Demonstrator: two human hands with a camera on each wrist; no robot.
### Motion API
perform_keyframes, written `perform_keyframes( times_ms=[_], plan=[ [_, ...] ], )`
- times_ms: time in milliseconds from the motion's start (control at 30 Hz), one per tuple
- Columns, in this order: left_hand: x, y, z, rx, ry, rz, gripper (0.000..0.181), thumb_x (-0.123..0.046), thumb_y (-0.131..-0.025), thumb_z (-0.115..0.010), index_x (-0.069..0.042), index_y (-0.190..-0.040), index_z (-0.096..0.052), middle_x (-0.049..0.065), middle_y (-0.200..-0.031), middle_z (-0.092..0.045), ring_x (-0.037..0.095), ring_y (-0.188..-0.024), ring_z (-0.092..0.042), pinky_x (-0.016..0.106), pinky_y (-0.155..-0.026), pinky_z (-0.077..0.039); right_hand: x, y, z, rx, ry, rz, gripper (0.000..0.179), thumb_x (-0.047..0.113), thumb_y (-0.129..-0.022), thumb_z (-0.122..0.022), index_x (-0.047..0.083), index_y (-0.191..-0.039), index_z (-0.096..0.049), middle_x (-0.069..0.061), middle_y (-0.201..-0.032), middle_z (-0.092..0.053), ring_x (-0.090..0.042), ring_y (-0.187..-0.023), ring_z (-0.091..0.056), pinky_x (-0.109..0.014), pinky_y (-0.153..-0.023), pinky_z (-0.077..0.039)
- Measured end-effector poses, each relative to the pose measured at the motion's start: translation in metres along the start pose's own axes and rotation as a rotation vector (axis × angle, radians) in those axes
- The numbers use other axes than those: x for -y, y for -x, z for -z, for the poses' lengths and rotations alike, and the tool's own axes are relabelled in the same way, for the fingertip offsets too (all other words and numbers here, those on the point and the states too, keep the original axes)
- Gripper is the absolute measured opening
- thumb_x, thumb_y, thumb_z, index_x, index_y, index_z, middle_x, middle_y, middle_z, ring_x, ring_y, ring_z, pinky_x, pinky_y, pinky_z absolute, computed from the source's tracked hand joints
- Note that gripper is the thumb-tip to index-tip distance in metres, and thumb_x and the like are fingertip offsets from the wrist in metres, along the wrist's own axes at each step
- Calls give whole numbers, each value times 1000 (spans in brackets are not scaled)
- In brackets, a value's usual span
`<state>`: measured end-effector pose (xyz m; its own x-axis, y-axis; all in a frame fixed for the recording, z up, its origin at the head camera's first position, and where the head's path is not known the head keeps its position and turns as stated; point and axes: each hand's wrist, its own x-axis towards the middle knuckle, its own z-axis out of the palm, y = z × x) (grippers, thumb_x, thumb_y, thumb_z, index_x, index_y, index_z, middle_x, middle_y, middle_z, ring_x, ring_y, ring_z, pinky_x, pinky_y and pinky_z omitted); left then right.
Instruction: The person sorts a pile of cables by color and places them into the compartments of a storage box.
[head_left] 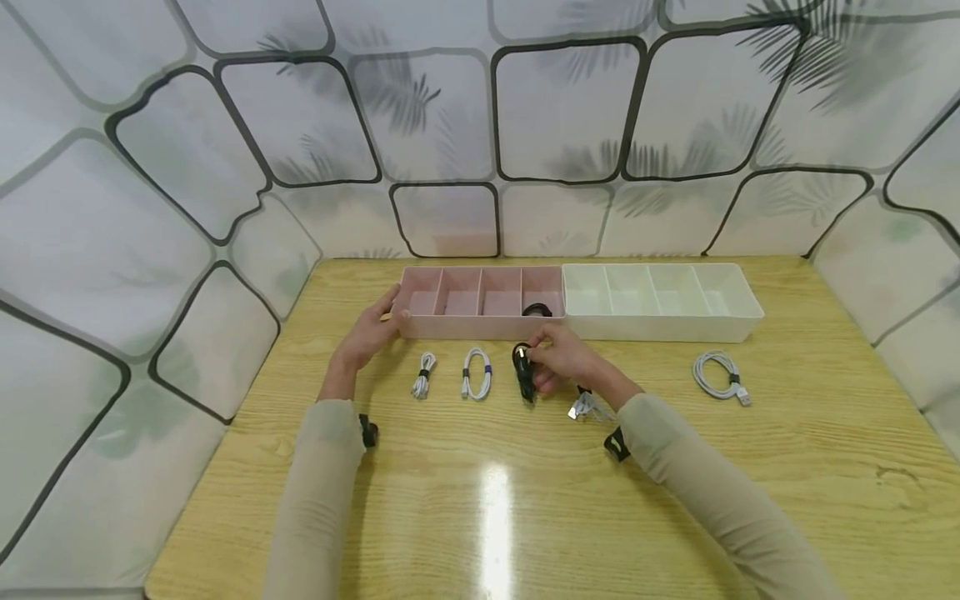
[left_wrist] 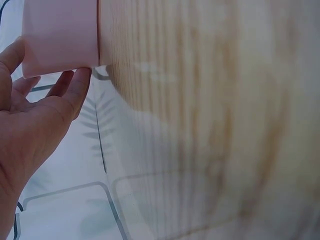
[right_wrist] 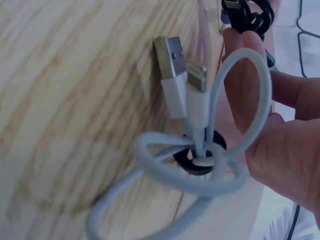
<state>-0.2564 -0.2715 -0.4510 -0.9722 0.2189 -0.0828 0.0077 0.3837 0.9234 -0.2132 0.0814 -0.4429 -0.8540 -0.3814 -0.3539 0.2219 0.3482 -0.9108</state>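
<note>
Patterned sheeting (head_left: 570, 108) backs a wood-grain tabletop (head_left: 420, 500). My right hand (head_left: 566, 357) is narrowed to a pinch on a bundled black cable (head_left: 522, 377), just in front of the pink tray (head_left: 465, 327); whether its lower end touches wood I cannot tell. My left hand (head_left: 366, 339) lies relaxed, fingertips against the tray's left end. A dark coil (head_left: 537, 310) occupies the rightmost pink compartment. Near my right wrist lies a white cable (head_left: 590, 407) with metal plugs; a looped cable (head_left: 476, 375) and a folded cable (head_left: 423, 375) lie to the left. Farther out: a white tray (head_left: 663, 328) adjoining the pink one, and a grey coil (head_left: 717, 377) at right. Assessment: step in hand, picking up the black cable. The next move appears to call for a clean lift above the tray's front wall, pinch maintained, left hand steadying.
</note>
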Motion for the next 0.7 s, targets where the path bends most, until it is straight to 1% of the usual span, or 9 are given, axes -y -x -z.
perform_keyframes(
  times_ms=[133, 267, 333, 467, 500, 567, 700],
  plan=[
    [-2, 2, 0, 14, 26, -7, 68, -22, -105, -51, -14, -161, -12, 29, -153, -29, 43, -136, -37, 55, -108, -36, 3, -1, 1, 0, -16, -6, 18, 6, -102, -52, -3, -116, -45, -17, -76, -63, -18, -53, -66, -35, -51, -57],
    [-2, 3, -1, 26, 37, -31, 67, -20, -105, -51, -14, -161, -13, 29, -152, -30, 42, -135, -38, 56, -109, -35, 5, 1, 2, -6, -34, 1, 21, 7, -102, -52, -4, -118, -45, -21, -85, -63, -19, -55, -66, -37, -53, -58],
    [-10, 7, -2, 39, 50, -29, 68, -17, -105, -51, -11, -160, -12, 31, -152, -29, 44, -135, -37, 57, -110, -34, 5, 1, 3, -17, -33, 10, 22, 8, -102, -52, -4, -119, -45, -19, -87, -63, -19, -56, -67, -38, -55, -58],
    [-12, 8, -2, 32, 38, -19, 69, -17, -105, -51, -10, -160, -11, 32, -153, -27, 45, -137, -36, 56, -111, -32, 8, 0, 5, -43, -30, 39, 23, 10, -103, -52, -3, -120, -45, -17, -89, -61, -19, -57, -67, -42, -58, -59],
    [-15, 9, -2, 32, 44, -9, 69, -16, -104, -51, -9, -160, -11, 32, -154, -26, 46, -137, -34, 57, -111, -32, 9, -1, 5, -51, -31, 42, 23, 10, -103, -52, -3, -120, -44, -17, -88, -62, -20, -57, -67, -42, -58, -59],
    [-15, 9, -1, 28, 37, -9, 69, -16, -104, -51, -8, -160, -11, 32, -155, -25, 47, -139, -33, 56, -111, -32, 11, -2, 5, -63, -38, 44, 23, 10, -103, -52, -2, -121, -44, -17, -87, -63, -20, -57, -68, -42, -58, -59],
    [-31, 17, 0, 42, 43, 3, 67, -13, -105, -49, -2, -158, -11, 33, -156, -23, 48, -141, -30, 56, -112, -31, 15, -3, 6, -80, -54, 45, 23, 10, -103, -52, -2, -121, -44, -15, -85, -64, -20, -56, -68, -39, -57, -59]
  ],
)
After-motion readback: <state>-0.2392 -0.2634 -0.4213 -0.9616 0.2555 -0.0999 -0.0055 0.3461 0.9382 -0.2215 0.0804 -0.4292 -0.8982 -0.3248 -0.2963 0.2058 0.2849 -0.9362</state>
